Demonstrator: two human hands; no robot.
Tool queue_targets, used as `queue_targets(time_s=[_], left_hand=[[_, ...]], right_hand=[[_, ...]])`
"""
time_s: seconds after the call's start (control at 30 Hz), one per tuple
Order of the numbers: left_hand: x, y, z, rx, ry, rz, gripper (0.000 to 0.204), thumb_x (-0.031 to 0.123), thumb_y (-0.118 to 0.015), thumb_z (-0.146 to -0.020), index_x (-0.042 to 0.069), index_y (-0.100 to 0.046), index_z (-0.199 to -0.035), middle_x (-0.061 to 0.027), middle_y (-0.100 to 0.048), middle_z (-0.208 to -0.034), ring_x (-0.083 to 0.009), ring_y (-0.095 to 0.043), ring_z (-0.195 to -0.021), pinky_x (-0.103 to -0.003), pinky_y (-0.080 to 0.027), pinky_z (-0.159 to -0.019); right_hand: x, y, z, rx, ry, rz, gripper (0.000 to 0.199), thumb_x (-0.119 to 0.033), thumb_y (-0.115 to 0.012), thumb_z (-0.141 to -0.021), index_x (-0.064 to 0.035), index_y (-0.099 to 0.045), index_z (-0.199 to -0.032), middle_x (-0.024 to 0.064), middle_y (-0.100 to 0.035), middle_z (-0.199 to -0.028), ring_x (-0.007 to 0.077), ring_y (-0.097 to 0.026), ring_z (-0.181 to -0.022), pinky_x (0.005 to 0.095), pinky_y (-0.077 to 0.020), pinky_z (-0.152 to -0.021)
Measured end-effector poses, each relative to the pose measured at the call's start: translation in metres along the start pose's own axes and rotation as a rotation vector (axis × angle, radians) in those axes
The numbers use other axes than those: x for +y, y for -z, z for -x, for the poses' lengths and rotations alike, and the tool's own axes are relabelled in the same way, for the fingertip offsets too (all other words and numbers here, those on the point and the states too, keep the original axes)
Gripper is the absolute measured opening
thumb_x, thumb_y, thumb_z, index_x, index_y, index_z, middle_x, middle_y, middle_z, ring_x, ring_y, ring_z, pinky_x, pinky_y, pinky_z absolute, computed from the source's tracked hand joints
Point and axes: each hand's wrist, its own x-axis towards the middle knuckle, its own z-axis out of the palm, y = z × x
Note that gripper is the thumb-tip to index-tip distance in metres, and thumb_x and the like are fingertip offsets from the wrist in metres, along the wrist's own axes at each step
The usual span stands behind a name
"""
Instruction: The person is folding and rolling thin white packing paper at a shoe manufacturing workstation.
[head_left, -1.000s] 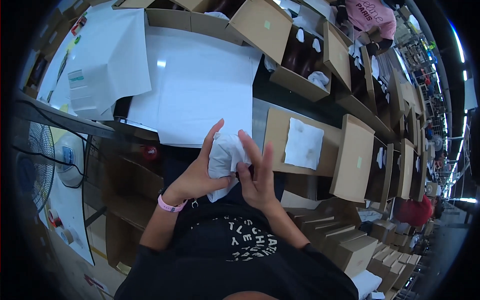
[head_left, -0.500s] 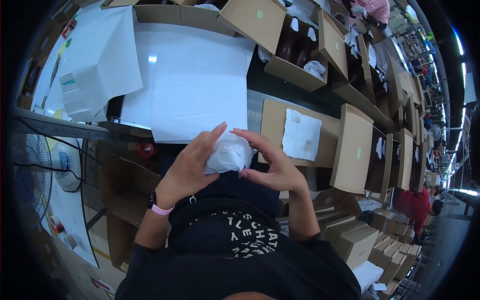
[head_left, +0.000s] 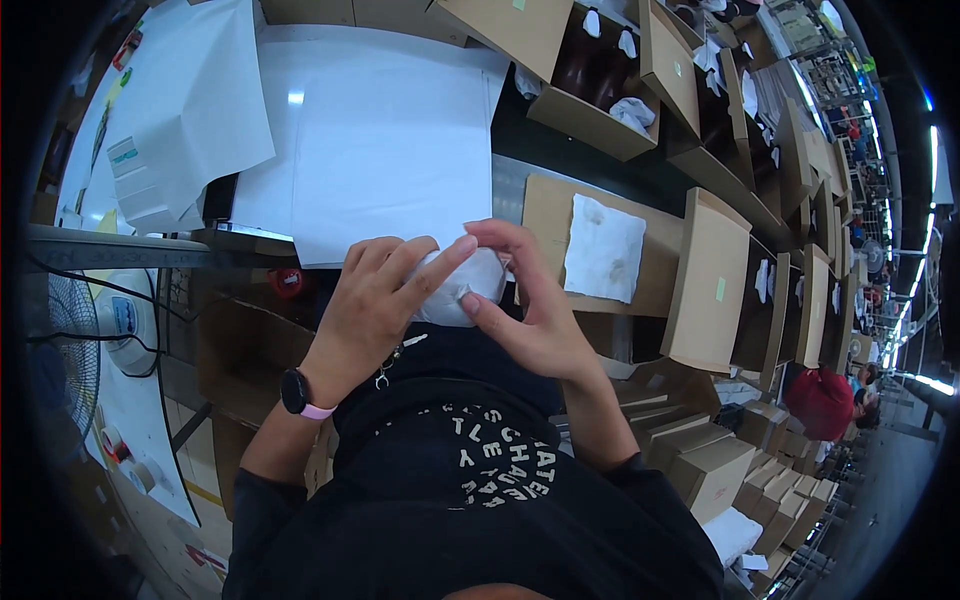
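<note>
A crumpled ball of white tissue paper (head_left: 462, 288) sits between both my hands, close in front of my chest. My left hand (head_left: 380, 300) wraps over its left side, fingers curled across the top. From the right, my right hand (head_left: 520, 300) presses against it, thumb and forefinger closing round the wad. A dark watch with a pink strap (head_left: 298, 394) is on my left wrist. Just beyond the hands lies a stack of large white paper sheets (head_left: 390, 140) on the work table.
An open cardboard shoe box (head_left: 640, 250) with white paper inside lies to the right of my hands. More open boxes with dark shoes (head_left: 590, 80) line the back. A fan (head_left: 90, 330) stands at left. Flat boxes (head_left: 700, 460) pile up at lower right.
The paper has been squeezed from a loose bunch into a tighter ball. Both hands have closed in around it and shifted slightly up and right in the view.
</note>
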Motion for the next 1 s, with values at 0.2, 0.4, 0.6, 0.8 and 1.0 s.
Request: queue_targets(time_s=[0.2, 0.4, 0.6, 0.8, 1.0], left_hand=[[0.002, 0.001, -0.001, 0.053, 0.056, 0.011, 0.092, -0.006, -0.076, -0.092, 0.027, -0.049, -0.174, -0.0051, -0.063, -0.132, -0.0278, -0.065, -0.119, -0.045, -0.051, -0.110], [0.006, 0.002, -0.002, 0.013, 0.082, 0.067, 0.102, -0.011, -0.084, -0.079, 0.018, -0.051, -0.171, -0.0078, -0.067, -0.136, -0.0321, -0.064, -0.125, -0.047, -0.051, -0.110], [0.009, 0.002, -0.004, -0.043, 0.050, 0.024, 0.104, -0.009, -0.085, -0.078, 0.019, -0.050, -0.172, -0.0070, -0.066, -0.135, -0.0317, -0.065, -0.123, -0.047, -0.051, -0.108], [0.009, 0.001, 0.001, -0.056, 0.057, 0.041, 0.103, -0.010, -0.085, -0.079, 0.019, -0.051, -0.172, -0.0072, -0.066, -0.134, -0.0315, -0.065, -0.122, -0.047, -0.051, -0.107], [0.003, -0.001, 0.006, -0.093, -0.004, 0.061, 0.095, -0.006, -0.078, -0.089, 0.034, -0.051, -0.171, -0.0105, -0.064, -0.135, -0.0318, -0.065, -0.117, -0.046, -0.052, -0.108]], right_hand=[[-0.010, 0.002, 0.008, 0.108, 0.394, 0.618, 0.052, -0.011, -0.096, -0.085, -0.0175, -0.078, -0.133, 0.0094, -0.067, -0.148, 0.0375, -0.060, -0.142, 0.0502, -0.0493, -0.119], [-0.013, 0.002, 0.018, 0.143, 0.448, 0.735, 0.040, -0.022, -0.100, -0.080, -0.0192, -0.084, -0.117, 0.0057, -0.071, -0.147, 0.0349, -0.062, -0.139, 0.0555, -0.0491, -0.119], [-0.011, 0.008, 0.017, 0.146, 0.481, 0.747, 0.031, -0.021, -0.098, -0.083, -0.0158, -0.082, -0.109, 0.0073, -0.071, -0.148, 0.0345, -0.063, -0.138, 0.0545, -0.0502, -0.117], [-0.013, 0.005, 0.010, 0.099, 0.285, 0.459, 0.020, -0.012, -0.093, -0.089, -0.0100, -0.079, -0.104, 0.0140, -0.067, -0.153, 0.0387, -0.060, -0.141, 0.0501, -0.0504, -0.116], [0.018, -0.021, 0.006, 0.311, 0.214, -0.049, 0.065, -0.011, -0.082, -0.102, -0.0076, -0.053, -0.160, 0.0150, -0.057, -0.165, 0.0329, -0.060, -0.141, 0.0444, -0.0479, -0.117]])
